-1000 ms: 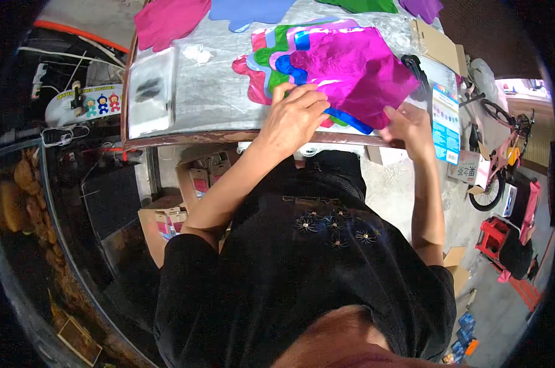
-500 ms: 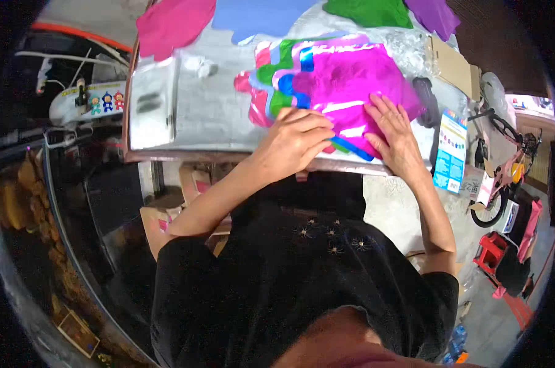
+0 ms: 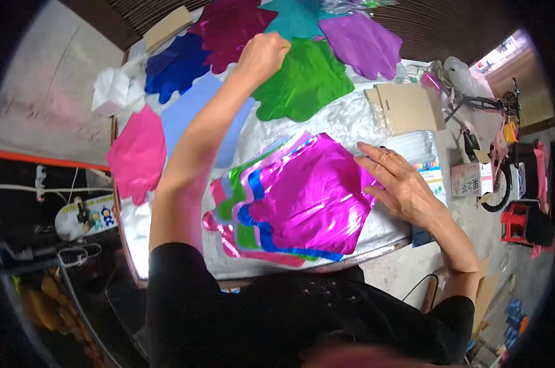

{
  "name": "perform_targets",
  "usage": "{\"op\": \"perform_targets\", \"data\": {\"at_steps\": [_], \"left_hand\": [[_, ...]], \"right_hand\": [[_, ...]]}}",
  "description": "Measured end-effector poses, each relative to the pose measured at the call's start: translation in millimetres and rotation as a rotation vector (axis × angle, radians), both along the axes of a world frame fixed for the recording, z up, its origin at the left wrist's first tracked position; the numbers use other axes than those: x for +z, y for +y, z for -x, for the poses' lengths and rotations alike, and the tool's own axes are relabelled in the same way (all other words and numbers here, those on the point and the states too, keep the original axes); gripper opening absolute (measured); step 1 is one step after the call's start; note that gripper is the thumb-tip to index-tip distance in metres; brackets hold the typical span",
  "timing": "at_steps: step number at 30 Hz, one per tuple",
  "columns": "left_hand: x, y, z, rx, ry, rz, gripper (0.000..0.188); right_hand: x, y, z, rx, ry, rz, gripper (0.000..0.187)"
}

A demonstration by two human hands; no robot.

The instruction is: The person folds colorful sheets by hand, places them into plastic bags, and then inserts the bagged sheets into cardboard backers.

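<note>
A fanned stack of flat, scallop-edged foil sheets lies near the table's front edge, with a shiny magenta foil sheet (image 3: 317, 199) on top. Blue, green and pink foil edges stick out on its left side. My right hand (image 3: 400, 187) is open at the stack's right edge, fingers spread. Far across the table, my left hand (image 3: 263, 56) is closed over the place where a green foil pile (image 3: 305, 83) meets a burgundy foil pile (image 3: 228, 27). Its fingertips are turned away, so what they grip is hidden.
Purple foil (image 3: 363, 46), teal foil (image 3: 293, 18), dark blue foil (image 3: 178, 69), light blue foil (image 3: 195, 113) and pink foil (image 3: 137, 153) lie around the stack. Flat cardboard (image 3: 406, 107) is at the right, and a white tissue pack (image 3: 111, 92) at the left. A bicycle (image 3: 501, 141) stands beyond the table.
My left hand has left the stack's front edge and reached to the far piles. My right hand has slid off the magenta sheet to its right edge. The view has shifted toward the table's far side.
</note>
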State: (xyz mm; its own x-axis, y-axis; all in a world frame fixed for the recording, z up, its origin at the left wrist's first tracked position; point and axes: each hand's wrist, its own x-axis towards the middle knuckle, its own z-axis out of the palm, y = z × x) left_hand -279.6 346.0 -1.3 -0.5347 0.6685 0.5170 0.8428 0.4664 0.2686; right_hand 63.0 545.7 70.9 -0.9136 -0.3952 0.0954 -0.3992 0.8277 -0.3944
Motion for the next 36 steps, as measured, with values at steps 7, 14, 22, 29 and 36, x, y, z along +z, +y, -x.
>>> {"op": "perform_targets", "data": {"at_steps": [7,14,22,29,36], "left_hand": [[-52,81,94,0.105,0.084,0.154,0.016],[-56,80,103,0.101,0.019,0.056,0.018],[-51,56,114,0.399,-0.403,-0.161,0.048],[-49,64,115,0.378,-0.472,-0.161,0.051],[-61,62,124,0.334,-0.719,-0.295,0.037]], "right_hand": [[-5,18,19,0.034,0.029,-0.015,0.057],[-4,43,40,-0.001,0.044,-0.045,0.056],[-21,62,156,0.022,0.13,-0.03,0.051],[-76,71,325,-0.165,0.189,-0.041,0.039],[-105,60,362,-0.209,0.232,-0.448,0.043]]}}
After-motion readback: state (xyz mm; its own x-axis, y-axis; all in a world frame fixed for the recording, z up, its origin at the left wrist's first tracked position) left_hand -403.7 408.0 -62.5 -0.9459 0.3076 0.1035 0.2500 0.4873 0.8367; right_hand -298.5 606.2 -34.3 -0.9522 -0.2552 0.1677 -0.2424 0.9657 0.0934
